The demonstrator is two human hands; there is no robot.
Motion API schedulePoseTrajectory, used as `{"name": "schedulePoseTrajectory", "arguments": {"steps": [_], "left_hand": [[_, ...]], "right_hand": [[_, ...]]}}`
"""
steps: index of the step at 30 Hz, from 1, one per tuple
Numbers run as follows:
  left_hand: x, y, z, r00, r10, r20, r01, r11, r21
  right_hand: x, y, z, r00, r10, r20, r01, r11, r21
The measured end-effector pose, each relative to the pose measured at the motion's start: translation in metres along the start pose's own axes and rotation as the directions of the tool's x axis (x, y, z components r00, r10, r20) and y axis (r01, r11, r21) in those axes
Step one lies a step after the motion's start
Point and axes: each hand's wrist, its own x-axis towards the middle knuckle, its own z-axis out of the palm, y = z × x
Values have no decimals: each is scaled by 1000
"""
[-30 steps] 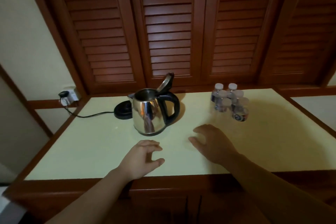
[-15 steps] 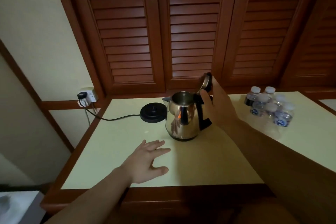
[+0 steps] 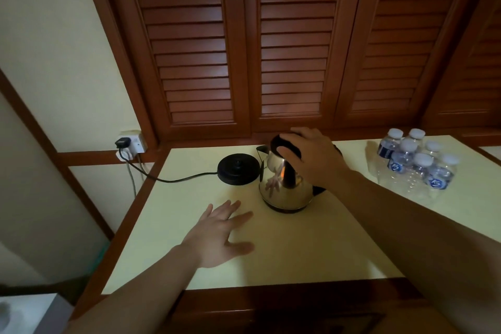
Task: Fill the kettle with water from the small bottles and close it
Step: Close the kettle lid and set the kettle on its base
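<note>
So right now the kettle [image 3: 284,184] is sitting on the tabletop [image 3: 311,247] near the back edge, off its black base [image 3: 238,172], which sits just beside it on the left with the cord [image 3: 173,177] running to the wall socket [image 3: 131,144] past the back left corner. The right hand [image 3: 311,160] lies over the top of the kettle, fingers draped on the black lid [image 3: 282,145], which looks down over the opening; can't tell if it's fully latched. The left hand [image 3: 222,233] hovers low over the tabletop in front of the kettle, fingers spread apart, holding nothing. The small bottles [image 3: 417,160] stand bunched in a clear wrap near the back right corner, white caps on, well apart from both hands.
</note>
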Motion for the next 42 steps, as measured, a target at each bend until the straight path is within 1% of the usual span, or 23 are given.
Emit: {"name": "schedulePoseTrajectory", "arguments": {"steps": [6,11,14,16,18,19,21,25,28,32,33,36,39,42], "left_hand": [[1,0,-1,1000,0,8,0,1000,-13],[5,0,-1,999,-26,-40,22,995,-94],[11,-1,-6,993,-42,-114,26,990,-136],[18,1,-11,987,-69,-147,38,979,-200],[28,5,-17,983,-119,-140,66,940,-336],[36,7,-20,983,-126,-134,64,919,-389],[52,14,-26,981,-98,-167,13,894,-447],[81,36,-36,951,-91,-295,-112,790,-603],[94,54,-41,936,-114,-334,-160,705,-691],[99,65,-37,934,-105,-342,-220,585,-781],[99,65,-35,934,-108,-340,-225,560,-797],[104,61,-30,936,-134,-327,-219,505,-835],[108,58,-30,932,-167,-322,-201,501,-842],[110,53,-35,921,-195,-338,-202,503,-840]], "right_hand": [[0,0,8,998,-16,-56,12,998,-64],[3,10,4,1000,-14,-14,13,999,-39],[-10,20,11,996,1,-88,-1,1000,-8],[-22,26,17,989,42,-142,-39,999,25],[-33,31,20,980,134,-145,-123,989,86],[-38,33,20,974,191,-123,-174,976,131],[-48,39,22,960,270,-77,-247,942,227],[-61,49,28,950,296,-96,-250,909,333],[-65,54,36,938,327,-119,-256,880,400],[-67,60,48,906,421,-52,-314,748,584],[-67,61,50,904,425,-44,-315,732,604],[-62,64,54,898,438,-45,-327,734,596],[-56,65,56,900,433,-56,-323,746,583],[-48,63,56,912,404,-68,-288,750,596]]}}
